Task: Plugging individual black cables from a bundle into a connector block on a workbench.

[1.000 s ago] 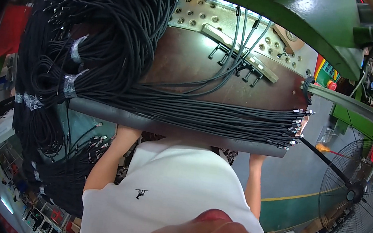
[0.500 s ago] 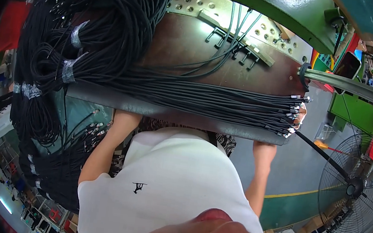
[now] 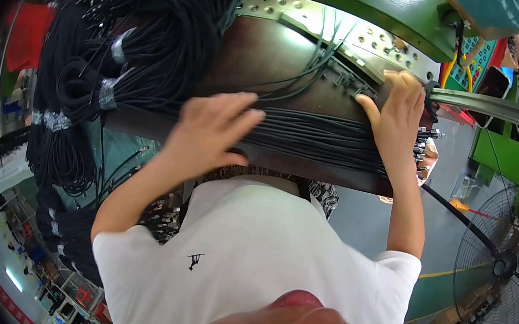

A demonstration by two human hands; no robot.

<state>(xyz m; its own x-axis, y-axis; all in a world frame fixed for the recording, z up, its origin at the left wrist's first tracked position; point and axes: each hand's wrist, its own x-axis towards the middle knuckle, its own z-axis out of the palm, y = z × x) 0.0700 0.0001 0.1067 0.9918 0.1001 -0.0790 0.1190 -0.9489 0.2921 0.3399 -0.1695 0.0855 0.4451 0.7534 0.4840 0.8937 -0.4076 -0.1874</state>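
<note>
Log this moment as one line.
left hand: open, above black cables | right hand: open, near pegged bar, contact unclear

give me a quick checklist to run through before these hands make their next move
1. Left grip empty: ok, nothing visible in it, though blurred.
2. Left grip off the cable row: cannot tell, it overlaps the row in this view.
3. Right grip off the bar: cannot tell, its fingers reach the bar's right end in this view.
4. Cable row laid side by side: ok.
5. Whole row in view: not ok, the left grip and right arm hide parts.
6. Tape around the looped bundle: ok.
</note>
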